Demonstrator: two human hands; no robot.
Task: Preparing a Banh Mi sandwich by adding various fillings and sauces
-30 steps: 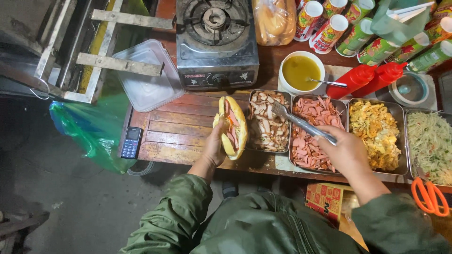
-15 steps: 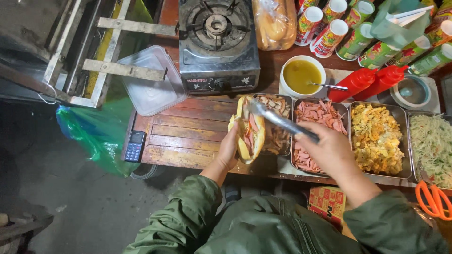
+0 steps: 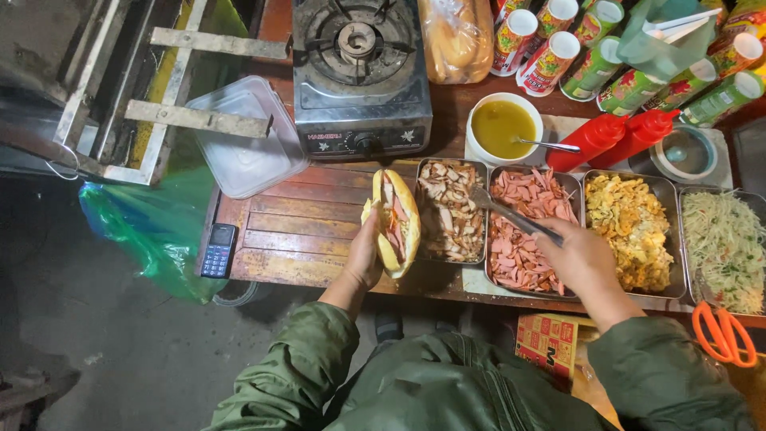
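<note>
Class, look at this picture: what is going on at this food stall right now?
A person in a green jacket is filling a sandwich. The left hand holds an open bread roll with filling inside. The right hand holds metal tongs, their tips over the trays of sliced meat. More trays lie alongside.

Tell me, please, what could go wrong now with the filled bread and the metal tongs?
1. The left hand holds the open sandwich beside the trays, over the table edge; filling could fall out.
2. The right hand holds tongs over the sliced-sausage tray; pieces might drop between trays.
3. The phone lies near the table edge and could be knocked off.
</note>
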